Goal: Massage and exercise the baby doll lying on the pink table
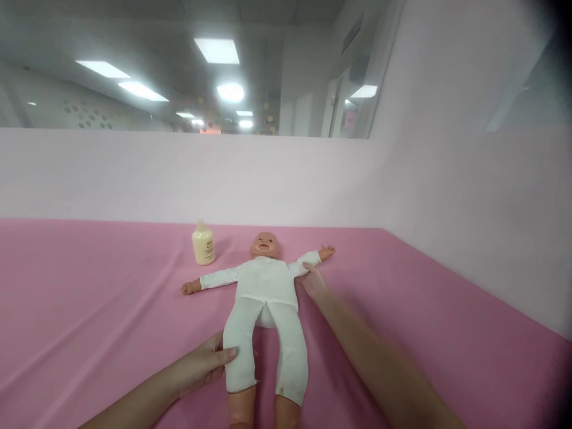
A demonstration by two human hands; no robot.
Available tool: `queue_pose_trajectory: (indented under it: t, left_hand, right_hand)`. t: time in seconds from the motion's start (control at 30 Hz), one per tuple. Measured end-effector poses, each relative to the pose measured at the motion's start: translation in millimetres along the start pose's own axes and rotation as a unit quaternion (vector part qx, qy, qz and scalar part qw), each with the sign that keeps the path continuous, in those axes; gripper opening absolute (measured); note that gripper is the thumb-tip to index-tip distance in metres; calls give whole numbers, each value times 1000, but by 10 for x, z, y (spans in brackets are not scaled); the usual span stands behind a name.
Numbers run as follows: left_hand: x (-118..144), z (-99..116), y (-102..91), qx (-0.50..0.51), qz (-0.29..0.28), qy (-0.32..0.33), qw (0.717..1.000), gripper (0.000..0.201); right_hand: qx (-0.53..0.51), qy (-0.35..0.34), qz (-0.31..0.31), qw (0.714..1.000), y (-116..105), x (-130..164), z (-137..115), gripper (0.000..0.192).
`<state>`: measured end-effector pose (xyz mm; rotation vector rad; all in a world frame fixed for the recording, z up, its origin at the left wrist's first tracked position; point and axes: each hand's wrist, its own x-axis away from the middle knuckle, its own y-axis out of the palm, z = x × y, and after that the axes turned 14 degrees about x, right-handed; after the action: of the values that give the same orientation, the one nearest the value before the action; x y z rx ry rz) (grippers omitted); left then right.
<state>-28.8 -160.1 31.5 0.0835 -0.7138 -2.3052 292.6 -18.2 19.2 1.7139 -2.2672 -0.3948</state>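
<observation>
A baby doll [267, 283] with a white cloth body lies on its back, arms spread and head away from me. My left hand [212, 356] holds the doll's leg on the left, thumb on top at the thigh; its other fingers are partly hidden behind the leg. At the doll's upper arm on the right, my right hand [315, 282] has its fingers closed around the sleeve near the armpit. Part of that grip is hidden. The lower ends of the doll's legs run out of the bottom of the view.
A pale yellow bottle [204, 245] stands upright left of the doll's head. Pink sheeting [111, 310] with a few creases covers the surface. A white wall [179, 179] with a window above bounds the back, and another wall [473, 208] rises on the right.
</observation>
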Motion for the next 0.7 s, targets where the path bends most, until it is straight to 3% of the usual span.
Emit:
queue_pose_trajectory:
  t: [0.17,0.33,0.47,0.6,0.7]
  left_hand:
    - [-73,-64,-23,-110,18,27,993,82]
    - [-99,-88,-14,-165,30,36,985,82]
    - [-79,-64,-48,-217,78,50,972,94]
    - [-35,-72,-129,-302,143,128,934,121]
    - [-6,-26,-101,-418,147,153,883,106]
  right_hand:
    - [-16,68,17,997,-72,-98,27,22]
    - [-46,68,42,996,-69,-113,44,21]
    - [-79,48,98,991,-162,-156,-7,11]
    - [-114,24,157,981,-314,-248,-79,7]
    - [-121,7,177,977,-391,-292,-110,14]
